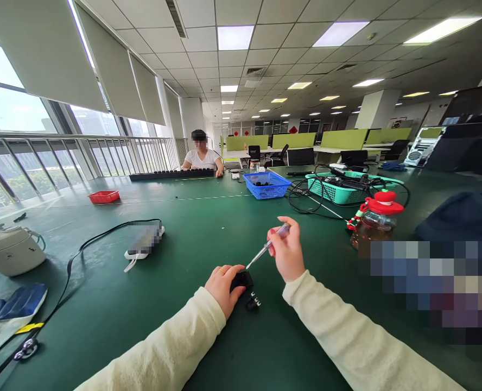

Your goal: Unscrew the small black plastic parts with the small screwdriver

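Observation:
My left hand [223,286] holds a small black part [242,279] against the green table [208,347], thumb on its near side and fingers over its far edge. In my right hand [287,252] is a thin screwdriver [261,252] with a clear handle, pinched and slanting down to the left. Its tip is at the top edge of the black part, close to my left fingertips; whether they touch is too small to tell. A second small black piece with pale metallic prongs [253,302] lies just in front of the black part.
Farther off are a red tray [105,197], a blue basket [266,185] and a teal basket [338,194] with cables. A red-lidded bottle [374,220] stands right; a phone-like device [145,241] and strap lie left. A person [201,155] sits across.

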The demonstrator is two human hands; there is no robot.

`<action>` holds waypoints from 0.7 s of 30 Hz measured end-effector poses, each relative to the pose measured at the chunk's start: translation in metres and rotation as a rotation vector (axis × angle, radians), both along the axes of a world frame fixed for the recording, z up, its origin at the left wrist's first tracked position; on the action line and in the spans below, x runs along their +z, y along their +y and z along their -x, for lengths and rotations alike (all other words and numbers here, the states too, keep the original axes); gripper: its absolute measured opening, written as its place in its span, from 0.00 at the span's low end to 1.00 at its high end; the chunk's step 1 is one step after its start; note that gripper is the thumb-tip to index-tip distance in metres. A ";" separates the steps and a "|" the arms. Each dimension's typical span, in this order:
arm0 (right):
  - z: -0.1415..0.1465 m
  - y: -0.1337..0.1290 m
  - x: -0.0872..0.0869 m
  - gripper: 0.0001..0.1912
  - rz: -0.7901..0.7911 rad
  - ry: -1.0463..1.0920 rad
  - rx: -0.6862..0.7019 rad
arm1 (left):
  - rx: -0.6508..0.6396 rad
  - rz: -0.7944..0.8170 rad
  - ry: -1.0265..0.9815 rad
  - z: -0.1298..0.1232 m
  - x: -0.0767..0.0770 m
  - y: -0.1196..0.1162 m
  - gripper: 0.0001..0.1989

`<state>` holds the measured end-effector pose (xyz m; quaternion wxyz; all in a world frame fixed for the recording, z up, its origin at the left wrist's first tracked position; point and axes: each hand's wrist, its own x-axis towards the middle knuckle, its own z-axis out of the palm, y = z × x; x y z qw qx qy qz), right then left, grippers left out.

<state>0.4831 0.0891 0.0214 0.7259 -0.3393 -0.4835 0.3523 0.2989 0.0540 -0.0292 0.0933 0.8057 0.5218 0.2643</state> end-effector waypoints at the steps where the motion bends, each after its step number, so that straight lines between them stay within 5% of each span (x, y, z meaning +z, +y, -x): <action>1: 0.007 -0.006 -0.002 0.17 -0.076 -0.135 0.005 | -0.005 -0.012 -0.004 0.000 -0.001 0.001 0.22; 9: 0.022 -0.027 -0.017 0.17 -0.488 -0.778 0.004 | -0.056 -0.178 -0.011 0.002 -0.015 0.008 0.17; 15: 0.025 -0.026 -0.019 0.17 -0.523 -0.882 0.064 | -0.089 -0.284 0.005 0.001 -0.019 0.010 0.12; 21: 0.021 -0.031 -0.016 0.19 -0.485 -0.889 0.126 | -0.106 -0.280 0.075 0.000 0.003 0.000 0.14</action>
